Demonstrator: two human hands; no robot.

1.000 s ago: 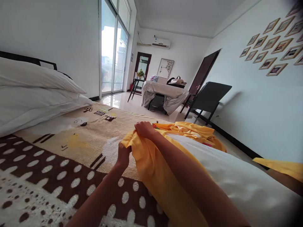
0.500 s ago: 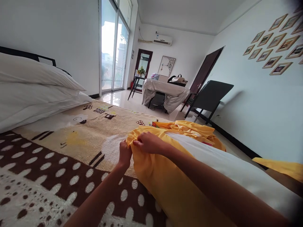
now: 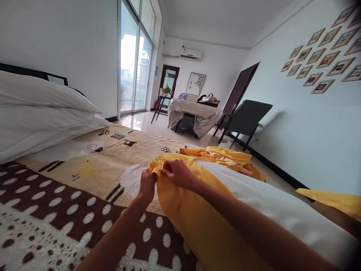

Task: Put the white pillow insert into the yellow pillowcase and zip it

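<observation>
A yellow fabric cover (image 3: pixel 180 203) lies over the bed's near right part, partly around a long, smooth white padded piece (image 3: pixel 254 190). At the cover's bunched far corner, my left hand (image 3: pixel 147 183) is closed on the cloth from the left. My right hand (image 3: pixel 178 172) pinches the same gathered edge just to the right, its fingertips close to the left hand's. More of the yellow cloth (image 3: pixel 229 156) lies crumpled beyond my right wrist, showing a lighter inside. What sits inside the gripped corner is hidden.
Under the cover spreads a beige and brown patterned blanket (image 3: pixel 107 158). White pillows (image 3: pixel 42 113) are stacked at the left. Beyond the bed stand a table with a silvery covering (image 3: pixel 194 109) and a dark chair (image 3: pixel 245 116). Another yellow piece (image 3: pixel 332 201) shows at the right edge.
The view has tilted slightly, so the room sits a little lower and further left. Both hands keep their hold on the cover's corner, with the right fingers slightly shifted.
</observation>
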